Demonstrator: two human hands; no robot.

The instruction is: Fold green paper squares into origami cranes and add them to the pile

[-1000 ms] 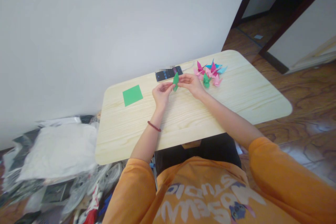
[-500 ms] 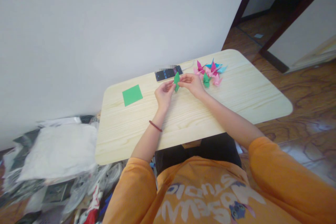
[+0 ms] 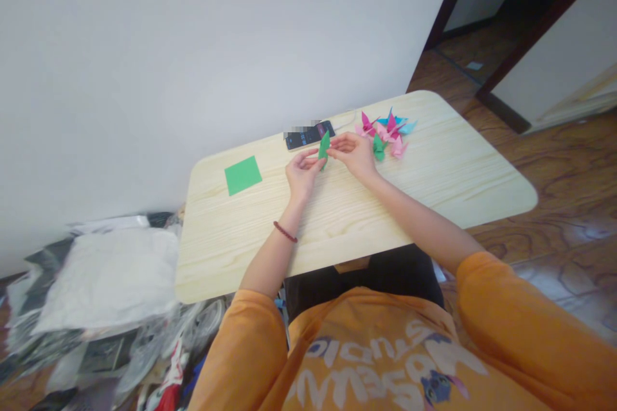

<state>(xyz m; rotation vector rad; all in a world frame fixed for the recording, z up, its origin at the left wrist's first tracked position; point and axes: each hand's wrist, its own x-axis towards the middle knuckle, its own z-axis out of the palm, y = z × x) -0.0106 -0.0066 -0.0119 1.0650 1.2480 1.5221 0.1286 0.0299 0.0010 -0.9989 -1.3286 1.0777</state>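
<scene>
A folded piece of green origami paper (image 3: 324, 144), narrow and pointed at the top, is held upright above the table between both hands. My left hand (image 3: 302, 173) pinches its lower left side, with a dark red bead bracelet on that wrist. My right hand (image 3: 354, 153) grips its right edge between thumb and fingers. Just right of that hand sits a green paper crane (image 3: 379, 148), beside several pink, magenta and blue paper cranes (image 3: 395, 128). At the left lies a flat stack or sheet of green square paper (image 3: 243, 175).
A phone (image 3: 310, 135) with a lit screen and a white cable lies behind my hands, near the wall. The pale wooden table (image 3: 216, 237) has rounded corners. On the floor at the left are a white package (image 3: 110, 276) and plastic bags. A doorway stands at the right.
The folded green paper has turned slightly, so it shows narrower between my fingers. Both hands have shifted only a little. The cranes, phone and square paper stay in place.
</scene>
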